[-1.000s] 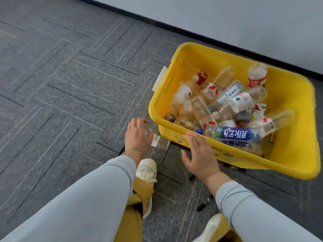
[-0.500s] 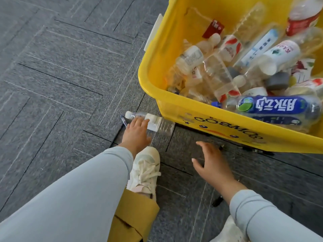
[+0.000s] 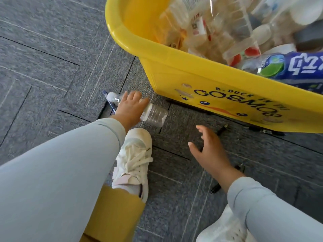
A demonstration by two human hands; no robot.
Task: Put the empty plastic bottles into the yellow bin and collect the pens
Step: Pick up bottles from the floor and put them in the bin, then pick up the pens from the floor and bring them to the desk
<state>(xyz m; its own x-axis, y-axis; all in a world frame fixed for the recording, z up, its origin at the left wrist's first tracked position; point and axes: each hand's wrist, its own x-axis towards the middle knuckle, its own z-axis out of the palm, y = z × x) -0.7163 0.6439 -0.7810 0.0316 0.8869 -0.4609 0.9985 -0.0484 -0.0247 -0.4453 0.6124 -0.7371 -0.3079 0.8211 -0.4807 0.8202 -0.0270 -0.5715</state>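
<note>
Last loose bottle on the carpet, pens lying around by the bin

Far left, a blue pen (image 3: 108, 102) pokes out from under the cap end of the clear bottle (image 3: 154, 114), which lies on its side on the floor just beside the yellow bin (image 3: 167, 74). The left hand (image 3: 130, 108) reaches down palm-down over its middle, fingers (image 3: 134, 95) curled over the far side, holding it. Empty thin plastic, so I'd guess featherlight, crushable and a bit slick; grab round the ribbed body, gently. The right hand (image 3: 209, 152) hovers low, fingers spread wide and holding nothing, near a black pen (image 3: 221, 130). Skinny, probably rolls, so pinch it.
</note>
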